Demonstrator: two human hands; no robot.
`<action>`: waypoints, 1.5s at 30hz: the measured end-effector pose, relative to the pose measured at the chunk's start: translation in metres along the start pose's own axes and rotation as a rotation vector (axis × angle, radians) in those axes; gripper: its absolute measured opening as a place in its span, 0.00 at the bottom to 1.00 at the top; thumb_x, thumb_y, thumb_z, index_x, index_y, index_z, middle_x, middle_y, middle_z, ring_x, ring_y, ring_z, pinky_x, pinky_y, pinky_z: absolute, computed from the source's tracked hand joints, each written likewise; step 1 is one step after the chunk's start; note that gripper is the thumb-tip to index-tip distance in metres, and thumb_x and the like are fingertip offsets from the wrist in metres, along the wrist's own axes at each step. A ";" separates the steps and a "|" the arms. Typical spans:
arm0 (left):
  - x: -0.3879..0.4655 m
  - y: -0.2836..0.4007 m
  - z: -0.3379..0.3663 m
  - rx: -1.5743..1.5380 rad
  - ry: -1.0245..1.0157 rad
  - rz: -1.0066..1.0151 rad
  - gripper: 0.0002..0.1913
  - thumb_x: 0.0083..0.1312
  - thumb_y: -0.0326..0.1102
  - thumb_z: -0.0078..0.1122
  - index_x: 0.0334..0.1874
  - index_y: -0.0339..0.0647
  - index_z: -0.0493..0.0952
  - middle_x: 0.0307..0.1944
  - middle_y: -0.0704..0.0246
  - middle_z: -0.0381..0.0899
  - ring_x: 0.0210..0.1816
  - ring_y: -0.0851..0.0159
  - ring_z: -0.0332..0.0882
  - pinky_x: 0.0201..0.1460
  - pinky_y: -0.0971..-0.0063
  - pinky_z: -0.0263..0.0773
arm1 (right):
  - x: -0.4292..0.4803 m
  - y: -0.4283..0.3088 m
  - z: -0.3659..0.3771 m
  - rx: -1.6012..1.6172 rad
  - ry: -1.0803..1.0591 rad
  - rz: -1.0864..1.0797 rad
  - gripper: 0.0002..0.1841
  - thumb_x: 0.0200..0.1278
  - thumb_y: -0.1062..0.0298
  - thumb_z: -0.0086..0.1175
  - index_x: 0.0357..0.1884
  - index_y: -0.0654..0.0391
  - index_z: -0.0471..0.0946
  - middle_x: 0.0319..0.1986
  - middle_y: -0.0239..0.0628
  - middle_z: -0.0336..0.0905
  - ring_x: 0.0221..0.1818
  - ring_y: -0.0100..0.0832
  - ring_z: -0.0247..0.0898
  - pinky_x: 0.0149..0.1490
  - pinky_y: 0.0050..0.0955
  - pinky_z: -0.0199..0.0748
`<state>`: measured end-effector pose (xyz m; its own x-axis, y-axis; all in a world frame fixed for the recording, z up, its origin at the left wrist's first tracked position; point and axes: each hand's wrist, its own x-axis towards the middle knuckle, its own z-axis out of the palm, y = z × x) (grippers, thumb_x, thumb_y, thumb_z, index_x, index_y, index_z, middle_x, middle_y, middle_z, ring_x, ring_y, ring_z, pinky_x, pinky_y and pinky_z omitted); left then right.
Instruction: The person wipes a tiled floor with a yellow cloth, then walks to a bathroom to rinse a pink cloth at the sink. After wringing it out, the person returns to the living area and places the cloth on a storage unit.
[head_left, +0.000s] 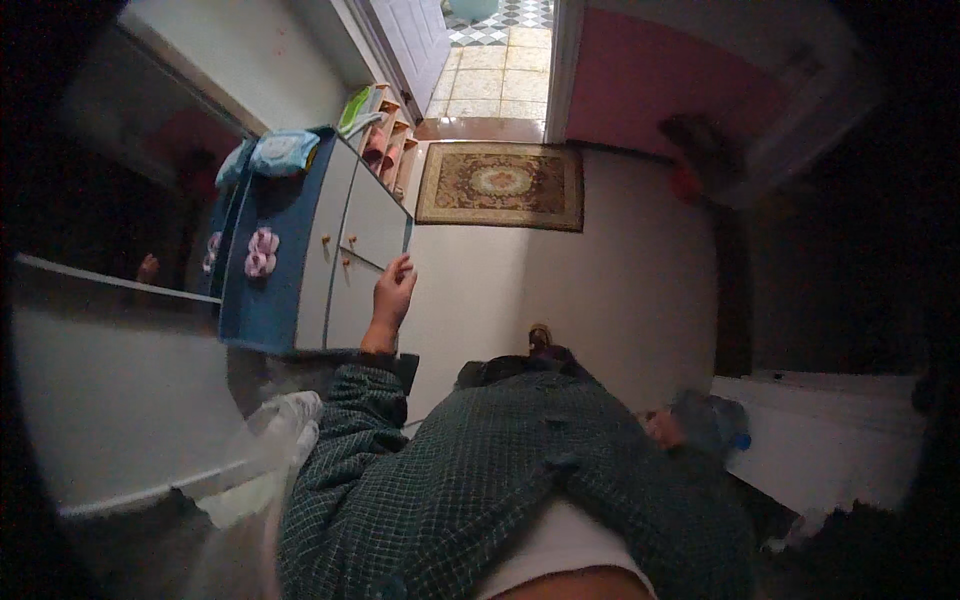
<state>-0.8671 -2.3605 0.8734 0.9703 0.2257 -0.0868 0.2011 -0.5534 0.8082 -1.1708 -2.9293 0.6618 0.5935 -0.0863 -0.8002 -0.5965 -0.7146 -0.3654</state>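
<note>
My left hand (394, 289) is raised beside the front of a cabinet (259, 307) with white doors and a blue top. Its fingers are loosely bent, and I see nothing in them. Low on the other side is my right hand (664, 429), blurred and partly hidden by my dark checked shirt (517, 435). A greyish, see-through-looking thing with a blue spot (709, 420) is right by that hand; whether the fingers grip it is unclear. On the cabinet top are a pink ruffled item (262, 253) and a light-blue soft pack (283, 152).
Ahead, a patterned rug (499, 184) lies before a doorway with a white door (411, 49) and a tiled floor (487, 82) beyond. A tiered rack (386, 146) stands past the cabinet. A mirror (142, 202) is at left, a pink wall panel (660, 82) at right.
</note>
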 end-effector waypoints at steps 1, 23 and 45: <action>0.014 -0.009 -0.004 0.040 0.017 -0.052 0.18 0.58 0.30 0.55 0.51 0.38 0.71 0.37 0.69 0.77 0.39 0.72 0.75 0.44 0.79 0.69 | 0.036 -0.024 -0.027 -0.030 -0.002 -0.053 0.14 0.60 0.60 0.42 0.38 0.58 0.75 0.30 0.43 0.75 0.29 0.37 0.73 0.32 0.36 0.70; 0.657 0.065 0.064 -0.343 -0.462 -0.118 0.16 0.62 0.33 0.53 0.51 0.38 0.71 0.38 0.69 0.75 0.38 0.73 0.72 0.39 0.81 0.68 | 0.412 -0.845 -0.437 1.481 -0.357 -0.714 0.18 0.67 0.58 0.39 0.49 0.61 0.68 0.35 0.37 0.76 0.32 0.30 0.74 0.35 0.30 0.77; 0.570 0.147 0.333 -0.925 -0.660 -0.488 0.19 0.66 0.33 0.45 0.57 0.33 0.64 0.52 0.61 0.70 0.54 0.61 0.69 0.58 0.64 0.65 | 0.459 -0.693 -0.385 0.418 -0.363 -0.613 0.19 0.54 0.52 0.53 0.39 0.58 0.77 0.23 0.37 0.75 0.25 0.30 0.73 0.29 0.30 0.71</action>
<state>-0.2398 -2.5801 0.7482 0.7566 -0.3466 -0.5545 0.6503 0.3103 0.6934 -0.2767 -2.7413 0.7308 0.7104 0.5160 -0.4786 -0.4176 -0.2382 -0.8768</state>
